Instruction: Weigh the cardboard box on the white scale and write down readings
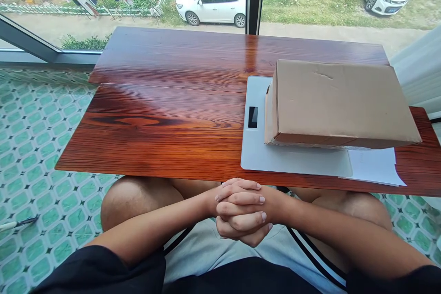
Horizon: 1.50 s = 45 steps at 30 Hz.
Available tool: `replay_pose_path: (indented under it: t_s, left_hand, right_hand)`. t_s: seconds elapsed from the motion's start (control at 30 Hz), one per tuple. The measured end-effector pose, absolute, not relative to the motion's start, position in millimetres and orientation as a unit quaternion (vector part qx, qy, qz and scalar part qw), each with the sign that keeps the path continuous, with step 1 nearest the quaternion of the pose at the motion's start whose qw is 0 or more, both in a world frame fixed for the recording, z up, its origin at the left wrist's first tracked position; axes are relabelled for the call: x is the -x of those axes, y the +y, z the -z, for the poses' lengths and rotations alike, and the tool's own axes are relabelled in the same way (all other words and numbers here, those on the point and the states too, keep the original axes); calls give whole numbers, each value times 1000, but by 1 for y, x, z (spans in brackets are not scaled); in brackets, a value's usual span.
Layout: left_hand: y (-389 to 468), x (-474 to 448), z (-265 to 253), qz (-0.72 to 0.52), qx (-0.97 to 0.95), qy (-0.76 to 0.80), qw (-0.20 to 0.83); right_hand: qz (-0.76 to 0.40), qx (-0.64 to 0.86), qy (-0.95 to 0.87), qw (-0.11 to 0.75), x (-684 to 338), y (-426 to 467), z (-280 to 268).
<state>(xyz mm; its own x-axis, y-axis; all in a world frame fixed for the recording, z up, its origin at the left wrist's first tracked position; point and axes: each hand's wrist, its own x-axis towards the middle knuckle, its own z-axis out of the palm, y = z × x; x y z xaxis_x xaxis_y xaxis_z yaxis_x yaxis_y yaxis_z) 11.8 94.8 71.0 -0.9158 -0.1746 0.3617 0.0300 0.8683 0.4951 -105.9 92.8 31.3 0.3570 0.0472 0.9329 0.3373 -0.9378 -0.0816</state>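
Observation:
My left hand [248, 199] and my right hand [271, 204] are clasped together over my lap, just below the table's front edge. Their fingers are interlaced and closed, with no object showing between them. Beyond them stands a wooden table [165, 147] with a glossy reddish-brown top. A closed brown cardboard box [341, 101] rests on a flat white scale [296, 161], on the right half of the table. The scale's small dark display [252, 117] shows left of the box. White paper sheets [375, 165] stick out beneath the box's front right side.
My bent knees [127, 197] are close under the table's front edge. Behind the table is a window with a dark frame post [255, 0]; white cars are parked outside. A white curtain [418, 64] hangs at the right. Green patterned tiles [31, 147] cover the floor.

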Motion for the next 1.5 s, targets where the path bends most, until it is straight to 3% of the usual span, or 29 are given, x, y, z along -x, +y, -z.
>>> replay_pose_path:
  t_s: [0.2, 0.43, 0.57, 0.7, 0.83, 0.97, 1.17, 1.33, 1.5]
  left_hand:
    - [95, -10, -80, 345, -77, -931, 91]
    - [86, -4, -81, 342, -88, -931, 93]
    - [86, -4, -82, 345, -79, -932, 82]
    - [88, -5, -81, 337, -75, -935, 83]
    - [91, -8, -77, 326, -83, -935, 110]
    - [95, -12, -72, 292, -63, -945, 136]
    - [94, -11, -65, 285, -68, -944, 153]
    - [77, 0, -64, 260, 6, -959, 114]
    - [55, 14, -65, 189, 88, -978, -3]
  right_hand:
    - [635, 745, -126, 161, 89, 96, -22]
    - [678, 696, -169, 164, 74, 87, -6]
    - [649, 731, -166, 130, 84, 85, -12]
    - [551, 821, -103, 107, 104, 90, -26]
    - [540, 830, -105, 90, 108, 91, -30]
    - [573, 796, -129, 144, 104, 90, -28]
    - [522, 812, -136, 224, 113, 94, -35]
    - [494, 859, -107, 83, 113, 95, -40]
    - [518, 836, -179, -17, 104, 82, -40]
